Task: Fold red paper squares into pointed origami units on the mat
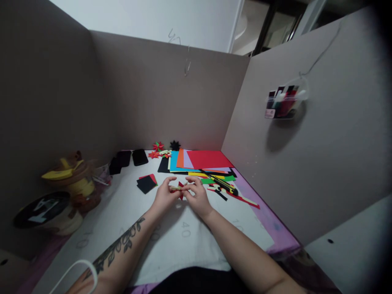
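The folded paper [181, 196] lies between the two hands over the surface [199, 253], the left hand [165, 192] pinching one side, the right hand [199, 196] the other. Each grip closes on it with the fingertips; neither hand is clearly nearer. Its red part points toward and away from the person, crossing the line between hands; its full long axis is hidden.

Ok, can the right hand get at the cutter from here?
Probably yes: the cutter lies just to the right of the right hand, with nothing seen covering it, though that hand seems to be pinching the paper piece and may need to let go first.
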Demonstrator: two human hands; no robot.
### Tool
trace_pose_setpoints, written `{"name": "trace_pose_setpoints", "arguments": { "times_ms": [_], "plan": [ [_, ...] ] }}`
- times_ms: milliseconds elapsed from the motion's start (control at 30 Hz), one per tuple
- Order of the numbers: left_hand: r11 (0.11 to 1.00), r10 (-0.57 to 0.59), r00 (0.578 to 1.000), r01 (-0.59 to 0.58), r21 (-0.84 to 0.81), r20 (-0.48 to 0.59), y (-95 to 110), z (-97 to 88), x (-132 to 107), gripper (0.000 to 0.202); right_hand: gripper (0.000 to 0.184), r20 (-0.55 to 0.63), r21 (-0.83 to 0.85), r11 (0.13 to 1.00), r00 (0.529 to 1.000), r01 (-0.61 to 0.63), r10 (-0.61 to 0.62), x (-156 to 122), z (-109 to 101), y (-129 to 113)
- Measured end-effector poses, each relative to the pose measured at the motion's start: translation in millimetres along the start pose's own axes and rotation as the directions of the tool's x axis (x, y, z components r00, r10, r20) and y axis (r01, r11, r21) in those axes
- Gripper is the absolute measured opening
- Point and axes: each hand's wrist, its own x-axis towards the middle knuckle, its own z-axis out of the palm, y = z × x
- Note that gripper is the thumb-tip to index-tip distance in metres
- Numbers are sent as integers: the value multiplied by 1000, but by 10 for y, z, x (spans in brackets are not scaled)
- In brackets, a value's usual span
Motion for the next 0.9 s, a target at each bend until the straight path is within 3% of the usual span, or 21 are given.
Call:
{"name": "trace_pose_setpoints", "arguments": {
  "times_ms": [233,367,600,800,900],
  "plan": [
    [936,203,978,-207,284,45,15,-29,-73,45,13,45,31,993,993,-110,109,19,10,-15],
    [889,253,965,-261,375,73,48,-39,-105,45,12,56,27,988,987,-152,150,19,33,16],
    [945,178,984,-174,277,10,20,-17,-70,47,6,29,74,985,988,-156,154,18,49,16],
    [966,95,995,-90,242,-9,-54,-18,-4,51,10,76,7,994,991,-108,107,21,17,14],
    [989,13,1000,-11,147,-11,-83,-17,17,55,10,58,-31,997,996,-65,66,12,15,19]
  ]
}}
